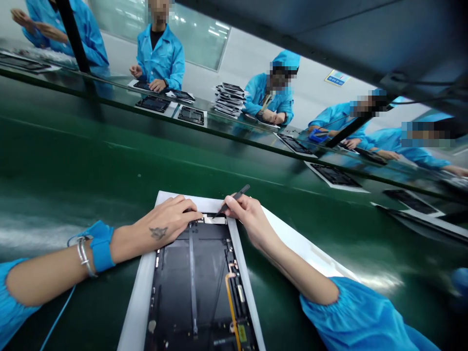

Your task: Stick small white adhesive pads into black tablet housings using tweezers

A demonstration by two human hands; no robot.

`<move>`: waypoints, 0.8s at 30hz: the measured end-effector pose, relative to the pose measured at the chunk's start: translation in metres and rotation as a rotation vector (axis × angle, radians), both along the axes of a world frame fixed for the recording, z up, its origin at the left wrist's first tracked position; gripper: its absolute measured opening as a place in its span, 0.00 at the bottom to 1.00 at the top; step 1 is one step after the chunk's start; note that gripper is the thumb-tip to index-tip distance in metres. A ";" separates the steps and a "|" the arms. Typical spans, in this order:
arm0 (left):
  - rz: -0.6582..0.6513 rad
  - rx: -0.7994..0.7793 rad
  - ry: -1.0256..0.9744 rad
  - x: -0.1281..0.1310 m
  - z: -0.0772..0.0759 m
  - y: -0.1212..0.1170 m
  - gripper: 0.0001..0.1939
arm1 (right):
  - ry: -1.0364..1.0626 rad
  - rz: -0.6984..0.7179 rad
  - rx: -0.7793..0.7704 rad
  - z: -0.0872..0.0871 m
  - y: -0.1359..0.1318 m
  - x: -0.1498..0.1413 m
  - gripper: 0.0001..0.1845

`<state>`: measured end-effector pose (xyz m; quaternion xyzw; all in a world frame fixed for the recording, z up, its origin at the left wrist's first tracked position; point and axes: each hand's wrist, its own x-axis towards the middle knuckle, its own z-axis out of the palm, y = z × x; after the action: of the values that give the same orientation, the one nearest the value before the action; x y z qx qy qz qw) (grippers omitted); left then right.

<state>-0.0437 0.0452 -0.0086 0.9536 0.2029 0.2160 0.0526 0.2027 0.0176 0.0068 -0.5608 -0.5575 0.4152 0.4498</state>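
Note:
An opened tablet (210,273) lies in front of me on a white sheet (137,302), its dark inside facing up, with a grey strip down the middle and an orange flex cable (230,297) on the right. My left hand (173,217) grips the tablet's far edge with bent fingers; its fingertips press beside a small white strip (215,220). My right hand (244,214) is closed around a thin black pointed tool (239,193), whose kind I cannot make out. The tool slants down, its tip at the white strip. A blue band (102,246) circles my left wrist.
The green work surface (73,170) surrounds the sheet. Across a glass-edged ledge, several people in blue jackets (161,53) handle similar opened devices (192,115). A stack of devices (230,99) stands there. A dark overhead shelf (329,34) hangs at the upper right.

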 end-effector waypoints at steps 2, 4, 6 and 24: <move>0.006 -0.009 0.009 -0.001 0.001 0.000 0.19 | -0.052 0.016 0.052 -0.001 0.000 0.001 0.26; 0.009 -0.007 0.013 -0.001 0.001 0.000 0.19 | -0.121 0.028 0.103 -0.001 0.000 0.002 0.25; 0.003 0.002 0.009 -0.002 0.001 0.000 0.19 | -0.171 0.009 0.143 0.001 -0.002 0.001 0.25; 0.018 0.091 0.012 0.000 0.000 -0.002 0.16 | -0.335 0.244 0.516 0.002 -0.019 -0.013 0.13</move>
<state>-0.0433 0.0435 -0.0083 0.9545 0.2018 0.2195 0.0062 0.1894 -0.0011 0.0091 -0.4179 -0.7737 0.2132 0.4258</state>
